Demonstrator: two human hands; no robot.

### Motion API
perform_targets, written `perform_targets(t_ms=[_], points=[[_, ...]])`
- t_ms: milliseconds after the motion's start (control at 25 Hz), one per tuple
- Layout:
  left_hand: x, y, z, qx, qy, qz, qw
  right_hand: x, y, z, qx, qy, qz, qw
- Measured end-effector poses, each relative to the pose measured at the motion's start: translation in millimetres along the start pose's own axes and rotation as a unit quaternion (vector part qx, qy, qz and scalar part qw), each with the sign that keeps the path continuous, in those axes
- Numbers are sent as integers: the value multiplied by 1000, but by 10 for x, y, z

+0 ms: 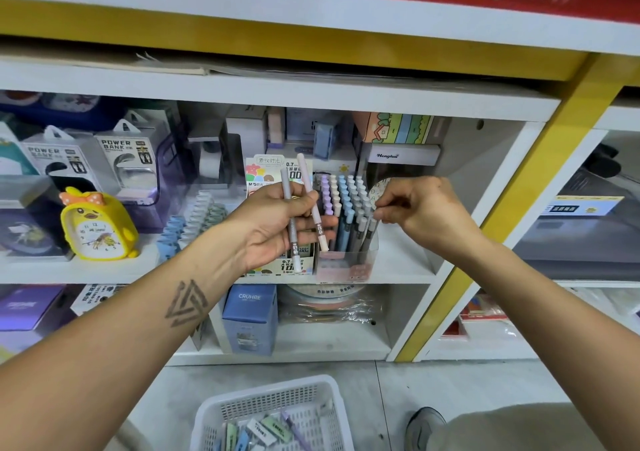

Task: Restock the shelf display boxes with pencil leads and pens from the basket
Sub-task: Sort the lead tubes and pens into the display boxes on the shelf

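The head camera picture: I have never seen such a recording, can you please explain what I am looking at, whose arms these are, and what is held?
There is no machine here. A person wears one camera on the head, looking forward and down, so the two arms are that person's own.

The left hand holds two pens, one grey and one pale pink. The right hand pinches the top of a pen standing in the clear display box, which is filled with upright pastel pens.

This box stands on a white shop shelf, with a yellow duck clock to the left. On the floor below is a white basket with small packets in it, probably the stock.
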State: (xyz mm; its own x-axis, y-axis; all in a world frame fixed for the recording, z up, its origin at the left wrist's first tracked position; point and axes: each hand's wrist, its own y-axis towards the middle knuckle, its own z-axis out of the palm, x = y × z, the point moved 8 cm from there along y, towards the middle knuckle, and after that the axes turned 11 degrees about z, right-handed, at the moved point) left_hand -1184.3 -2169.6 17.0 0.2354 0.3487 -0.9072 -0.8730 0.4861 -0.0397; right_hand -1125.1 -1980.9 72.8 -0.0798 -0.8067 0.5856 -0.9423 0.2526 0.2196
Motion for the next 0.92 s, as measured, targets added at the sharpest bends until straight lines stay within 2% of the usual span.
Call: perform_targets(t_ms=[120,200,280,400,440,520,640,760,920], points=[[8,-14,13,13,6,-6,1000,55,-18,137,37,-55,-20,998],[-4,-17,39,27,-11,-8,1000,191,-37,58,1,-60,-50,997],[-37,-1,34,30,-35,2,999,334,-84,31,-6,-2,-49,999],[-95,30,-8,18,-76,20,997,491,-153,286,117,146,9,982],[-104,31,-22,15,-85,19,996,514,-153,308,127,193,19,973],[-104,19,-77,-4,-73,7,997,464,-92,183,80,252,44,963],[-133,15,-330,-85,44,0,995,289,-8,-45,9,304,82,949],[-193,6,-473,-100,79,-19,992,232,48,-128,-9,263,70,962],[-175,-61,-399,-49,39,-50,997,342,58,-87,-18,52,-16,998]])
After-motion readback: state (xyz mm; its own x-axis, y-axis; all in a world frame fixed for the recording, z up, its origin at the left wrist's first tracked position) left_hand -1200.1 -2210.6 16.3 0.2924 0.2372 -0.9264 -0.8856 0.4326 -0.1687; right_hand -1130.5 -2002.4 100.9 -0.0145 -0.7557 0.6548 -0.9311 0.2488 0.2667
